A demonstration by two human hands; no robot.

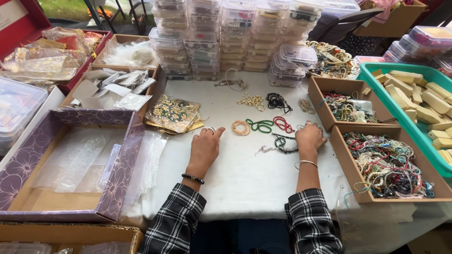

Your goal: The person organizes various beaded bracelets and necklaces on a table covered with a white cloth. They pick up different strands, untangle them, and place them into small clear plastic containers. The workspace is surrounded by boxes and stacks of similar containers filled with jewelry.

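Hands: we count two; left hand [204, 146] flat, fingers together; right hand [309, 137] curled on dark bracelet [281, 142].
Bracelets mid-table [245, 174]: peach bracelet [241, 127], green bracelet [260, 125], red bracelet [283, 124], between our hands.

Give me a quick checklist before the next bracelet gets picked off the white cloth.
1. Left hand free: ok, flat on the white cloth, holding nothing.
2. Right hand free: cannot tell, fingers curled over the dark beaded bracelet.
3. Green bracelet and red bracelet separate: ok, side by side.
4. Orange bracelet reachable: ok, just past the left hand.
5. Cardboard tray of bracelets: ok, beside the right hand.
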